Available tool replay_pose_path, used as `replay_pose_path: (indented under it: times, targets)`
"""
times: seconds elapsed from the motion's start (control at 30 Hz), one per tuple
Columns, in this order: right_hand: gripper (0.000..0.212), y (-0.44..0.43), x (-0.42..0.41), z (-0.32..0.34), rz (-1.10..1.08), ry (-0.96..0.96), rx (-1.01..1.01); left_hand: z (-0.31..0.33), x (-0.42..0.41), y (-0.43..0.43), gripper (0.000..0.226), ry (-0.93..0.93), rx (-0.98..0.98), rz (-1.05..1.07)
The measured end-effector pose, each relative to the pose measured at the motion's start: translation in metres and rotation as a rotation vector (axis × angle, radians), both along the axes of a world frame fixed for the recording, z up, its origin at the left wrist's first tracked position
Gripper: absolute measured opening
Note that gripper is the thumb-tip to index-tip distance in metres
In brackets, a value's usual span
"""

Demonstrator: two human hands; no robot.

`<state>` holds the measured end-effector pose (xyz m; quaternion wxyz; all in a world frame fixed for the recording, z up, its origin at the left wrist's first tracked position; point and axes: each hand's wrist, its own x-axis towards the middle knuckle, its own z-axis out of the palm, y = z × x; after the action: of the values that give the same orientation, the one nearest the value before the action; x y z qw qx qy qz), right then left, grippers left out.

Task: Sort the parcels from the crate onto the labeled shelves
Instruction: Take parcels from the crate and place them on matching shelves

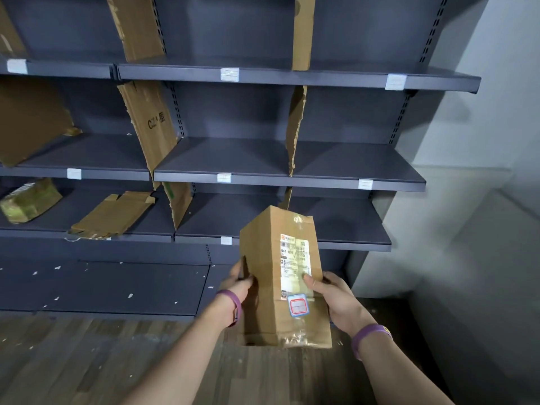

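Observation:
I hold a tall brown cardboard parcel (271, 258) upright in front of the dark grey shelves (289, 181). A white shipping label and a small blue-and-red sticker face me on its front. My left hand (238, 283) grips its left side and my right hand (333, 299) grips its right edge, thumb on the label. Small white labels (224, 177) are stuck along the shelf fronts. The crate is out of view.
Cardboard dividers (152, 124) split the shelves into bays. A taped parcel (29, 204) lies on the lower left shelf beside a flat cardboard piece (112, 214). A pale wall (482, 171) stands to the right. Wooden floor (87, 361) lies below.

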<state>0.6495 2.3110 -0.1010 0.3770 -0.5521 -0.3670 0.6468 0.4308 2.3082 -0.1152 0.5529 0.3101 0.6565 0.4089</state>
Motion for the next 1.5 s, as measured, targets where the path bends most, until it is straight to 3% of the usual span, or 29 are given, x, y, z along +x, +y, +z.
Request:
replay_pose_path:
  times: [0.07, 0.2, 0.4, 0.47, 0.63, 0.77, 0.93, 1.17, 1.5]
  targets:
    - [0.033, -0.001, -0.005, 0.002, 0.008, -0.056, 0.027, 0.010, 0.007, -0.002, 0.060, -0.060, -0.022, -0.041]
    - [0.040, 0.002, -0.009, 0.000, -0.015, -0.109, 0.092, 0.013, 0.014, 0.001, 0.091, -0.044, -0.029, -0.150]
    - [0.056, 0.006, -0.026, 0.008, -0.136, -0.138, 0.164, 0.037, 0.018, -0.009, 0.057, 0.032, 0.146, -0.113]
    - [0.047, 0.006, -0.032, 0.014, -0.172, -0.149, 0.211, 0.037, 0.019, -0.008, 0.044, 0.038, 0.182, -0.106]
    - [0.021, -0.002, -0.038, 0.025, -0.102, -0.041, 0.278, 0.040, 0.014, -0.007, 0.048, -0.085, 0.205, -0.030]
    - [0.036, -0.008, -0.039, 0.038, 0.069, 0.078, 0.271, 0.050, 0.016, -0.006, 0.040, -0.117, 0.231, 0.083]
    - [0.045, -0.012, -0.034, 0.050, 0.032, 0.093, 0.335, 0.060, 0.026, -0.010, 0.032, -0.132, 0.253, 0.107]
    - [0.043, -0.007, -0.030, 0.065, 0.023, 0.150, 0.404, 0.088, 0.037, -0.025, 0.049, 0.005, 0.327, -0.022]
    - [0.052, 0.000, -0.092, 0.060, 0.036, 0.132, 0.364, 0.092, -0.015, -0.035, 0.067, -0.004, 0.389, 0.097]
